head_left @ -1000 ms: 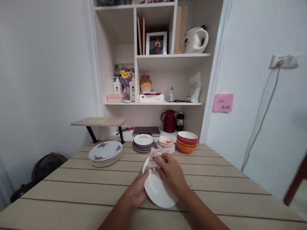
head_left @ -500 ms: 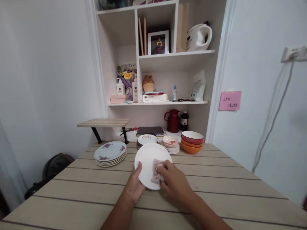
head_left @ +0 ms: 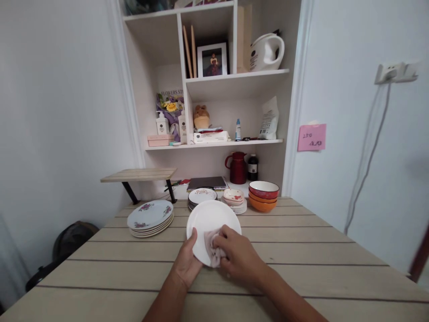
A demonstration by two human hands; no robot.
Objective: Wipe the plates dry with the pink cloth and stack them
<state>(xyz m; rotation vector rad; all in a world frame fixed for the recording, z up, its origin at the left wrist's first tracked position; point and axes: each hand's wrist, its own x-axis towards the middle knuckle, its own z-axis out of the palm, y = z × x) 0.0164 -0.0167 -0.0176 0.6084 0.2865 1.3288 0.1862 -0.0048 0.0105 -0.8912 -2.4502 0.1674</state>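
Gripping white plate (head_left: 208, 215) in my left hand (head_left: 188, 263), cloth (head_left: 212, 245) in right hand (head_left: 239, 256); far right, red bowl (head_left: 265, 193) nests in orange bowls (head_left: 262, 205); plate partly hides left hand.

The left forearm (head_left: 167, 295) and right forearm (head_left: 288, 290) are bare and angled inward; the left hand (head_left: 187, 262) is turned partly palm upward, its thumb extended, its fingers mostly hidden; the right hand (head_left: 240, 258) is shown back uppermost, its fingers curled inward.
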